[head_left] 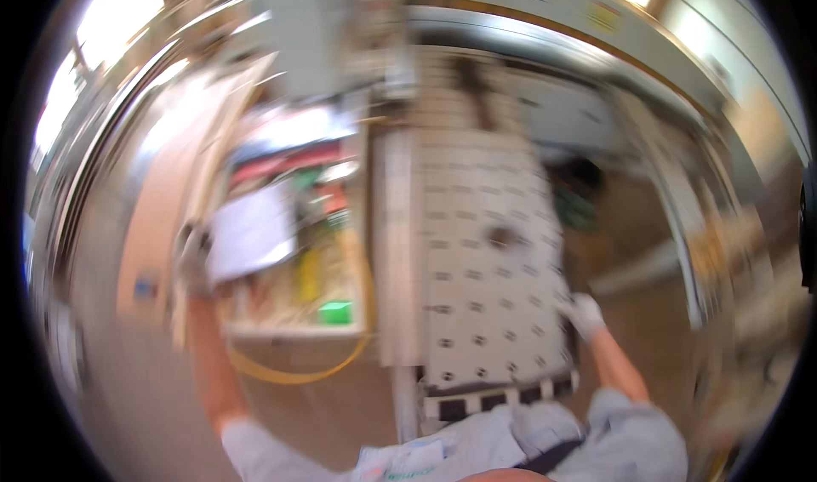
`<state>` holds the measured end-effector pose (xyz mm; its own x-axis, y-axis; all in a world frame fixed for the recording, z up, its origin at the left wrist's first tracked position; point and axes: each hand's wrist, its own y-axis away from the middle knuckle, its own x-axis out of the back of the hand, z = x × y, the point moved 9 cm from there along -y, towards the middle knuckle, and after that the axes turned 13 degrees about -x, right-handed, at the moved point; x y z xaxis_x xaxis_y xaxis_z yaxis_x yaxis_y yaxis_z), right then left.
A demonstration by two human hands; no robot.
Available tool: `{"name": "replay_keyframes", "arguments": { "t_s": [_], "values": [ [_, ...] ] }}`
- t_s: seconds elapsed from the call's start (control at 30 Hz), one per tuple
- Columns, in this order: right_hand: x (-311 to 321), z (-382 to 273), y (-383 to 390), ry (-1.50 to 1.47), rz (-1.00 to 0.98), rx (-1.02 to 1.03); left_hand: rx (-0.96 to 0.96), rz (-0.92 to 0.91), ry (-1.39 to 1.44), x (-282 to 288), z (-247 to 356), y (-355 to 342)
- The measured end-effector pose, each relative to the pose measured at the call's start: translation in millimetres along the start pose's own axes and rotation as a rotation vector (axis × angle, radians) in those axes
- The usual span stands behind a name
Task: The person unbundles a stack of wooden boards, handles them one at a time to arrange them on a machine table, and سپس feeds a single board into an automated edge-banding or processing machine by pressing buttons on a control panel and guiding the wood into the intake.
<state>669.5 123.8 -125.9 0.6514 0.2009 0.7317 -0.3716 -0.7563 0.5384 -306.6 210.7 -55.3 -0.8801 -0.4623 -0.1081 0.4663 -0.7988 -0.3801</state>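
Note:
The picture is motion-blurred. My gloved left hand is at the left side of a shallow open box of mixed items, beside a white paper sheet; a small dark shape is at its fingers, too smeared to name. The box also holds a green block and red and yellow items. My gloved right hand touches or is very near the right edge of a long pale panel with rows of dark slots or holes. Its fingers are smeared.
A pale board lies left of the box. A light strip runs between box and panel. A yellow hose or cable loops below the box. A metal machine beam spans the back, and rails stand at the right.

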Motion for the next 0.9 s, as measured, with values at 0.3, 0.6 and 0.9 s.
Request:
{"name": "replay_keyframes", "arguments": {
  "t_s": [0.3,0.6,0.9],
  "values": [
    [64.2,107.4,36.0,-0.661,-0.042,-0.006,-0.481,-1.395,0.085,-641.3,275.8,356.9],
    [236.7,421.5,100.0,-1.768,-0.119,0.038,-0.420,-2.068,0.461,-881.8,338.5,710.2],
    [462.0,455.3,95.5,-1.985,0.188,0.555,0.625,-1.842,0.739,-1110.5,317.1,846.8]
  ]
}}
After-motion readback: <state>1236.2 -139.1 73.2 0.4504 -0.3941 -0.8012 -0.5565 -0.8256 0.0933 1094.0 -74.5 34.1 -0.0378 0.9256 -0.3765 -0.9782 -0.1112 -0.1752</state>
